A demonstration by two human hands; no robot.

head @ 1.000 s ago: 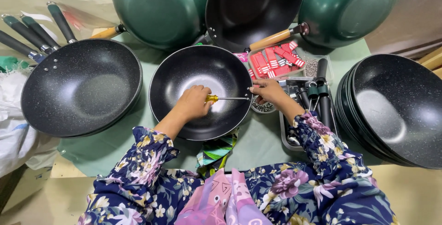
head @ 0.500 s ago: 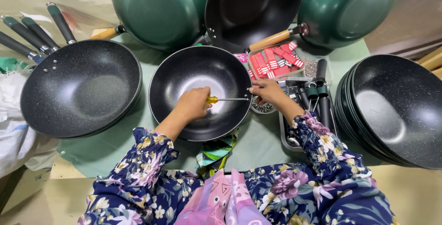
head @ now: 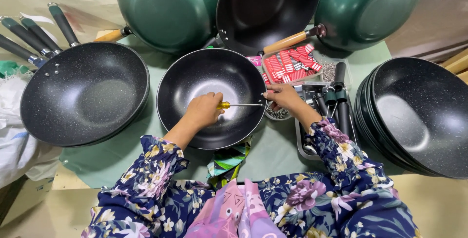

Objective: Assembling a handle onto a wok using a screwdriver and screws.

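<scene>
Centre of frame: handleless black pan (head: pixel 212 96) on the table (head: pixel 282 150); our left hand (head: pixel 204 111) grips a yellow-handled screwdriver (head: pixel 239 105), right hand (head: pixel 282 96) pinches the rim; handle not yet fitted.

Single head view, steep downward, close over table (head: pixel 278 155).

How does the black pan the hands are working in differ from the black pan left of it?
The centre pan has no handle showing, with the left hand holding a screwdriver inside it; the left pan is empty and has a riveted handle. The centre pan looks smaller. Both are black, speckled and sit upright on the green mat.
</scene>
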